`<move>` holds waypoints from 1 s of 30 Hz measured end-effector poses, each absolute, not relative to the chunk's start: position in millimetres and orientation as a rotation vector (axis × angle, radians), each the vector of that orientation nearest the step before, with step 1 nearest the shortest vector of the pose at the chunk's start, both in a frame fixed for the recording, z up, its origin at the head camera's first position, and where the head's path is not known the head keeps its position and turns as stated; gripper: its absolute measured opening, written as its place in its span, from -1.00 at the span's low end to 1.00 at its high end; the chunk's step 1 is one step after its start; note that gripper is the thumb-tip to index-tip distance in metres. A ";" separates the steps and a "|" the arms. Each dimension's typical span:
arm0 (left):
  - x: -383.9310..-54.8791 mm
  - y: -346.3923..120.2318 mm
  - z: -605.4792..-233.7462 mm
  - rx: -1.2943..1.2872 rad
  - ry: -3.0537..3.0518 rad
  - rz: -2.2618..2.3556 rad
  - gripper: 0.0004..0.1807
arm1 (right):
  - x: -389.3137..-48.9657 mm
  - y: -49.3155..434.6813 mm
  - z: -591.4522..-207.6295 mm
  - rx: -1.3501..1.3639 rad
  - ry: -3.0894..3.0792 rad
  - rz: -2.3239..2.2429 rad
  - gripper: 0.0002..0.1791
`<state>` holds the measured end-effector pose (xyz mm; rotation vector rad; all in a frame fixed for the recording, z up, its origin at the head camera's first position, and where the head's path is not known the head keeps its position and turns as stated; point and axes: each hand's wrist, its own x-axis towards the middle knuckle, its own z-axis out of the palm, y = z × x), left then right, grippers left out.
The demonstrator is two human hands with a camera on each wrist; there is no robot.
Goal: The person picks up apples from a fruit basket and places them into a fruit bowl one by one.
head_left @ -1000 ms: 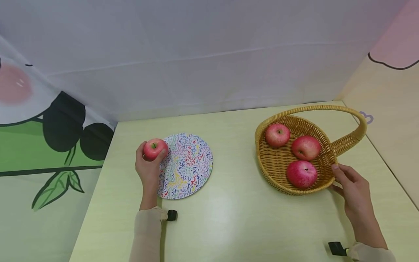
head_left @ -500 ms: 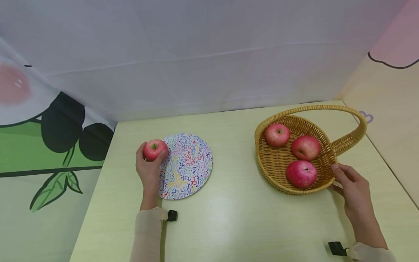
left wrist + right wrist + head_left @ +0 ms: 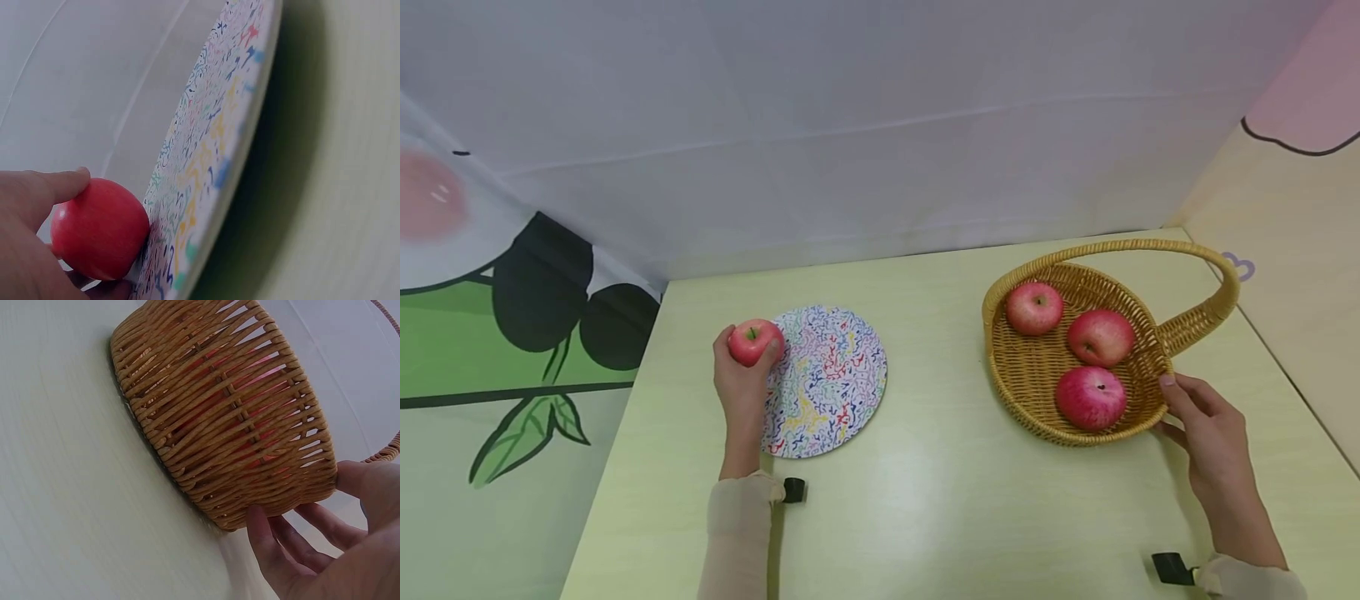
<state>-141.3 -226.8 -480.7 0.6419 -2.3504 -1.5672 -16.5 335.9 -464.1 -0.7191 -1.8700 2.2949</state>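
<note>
My left hand (image 3: 741,379) grips a red apple (image 3: 756,342) at the left edge of a round plate (image 3: 827,383) covered in colourful squiggles. In the left wrist view the thumb lies on top of the apple (image 3: 103,228), which sits right at the plate's patterned surface (image 3: 206,144). My right hand (image 3: 1213,433) holds the rim of a woven basket (image 3: 1030,375), thumb on the rim and fingers against the outer wall. Inside the basket lie three apples: one at the back left (image 3: 1034,308), one in the middle (image 3: 1101,338), and a darker pink one in front (image 3: 1091,398).
The basket's tall arched handle (image 3: 1217,304) leans toward the right. A pale wooden table (image 3: 917,492) carries everything, with a white cloth wall (image 3: 880,167) behind it. A printed backdrop (image 3: 542,333) stands on the left side.
</note>
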 end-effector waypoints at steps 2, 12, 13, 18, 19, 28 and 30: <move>-142.0 -226.4 -479.0 0.647 -2.361 -1.568 -0.08 | -16.3 335.7 -463.7 -0.717 -1.869 2.294 -0.82; -140.6 -227.1 -476.5 0.642 -2.386 -1.532 -0.09 | -16.0 335.1 -463.4 -0.700 -1.868 2.301 -0.82; -140.4 -227.1 -476.5 0.639 -2.387 -1.531 -0.09 | -16.0 335.0 -463.4 -0.700 -1.872 2.300 -0.82; -139.6 -227.3 -473.9 0.656 -2.393 -1.544 -0.08 | -16.4 334.8 -463.2 -0.705 -1.878 2.296 -0.82; -139.7 -227.0 -473.3 0.664 -2.394 -1.547 -0.08 | -16.5 334.8 -463.2 -0.706 -1.877 2.296 -0.82; -139.7 -226.2 -468.9 0.680 -2.432 -1.514 -0.07 | -16.0 335.5 -463.6 -0.711 -1.875 2.304 -0.82; -139.6 -226.8 -467.9 0.669 -2.444 -1.509 -0.07 | -16.0 335.5 -463.6 -0.713 -1.875 2.303 -0.82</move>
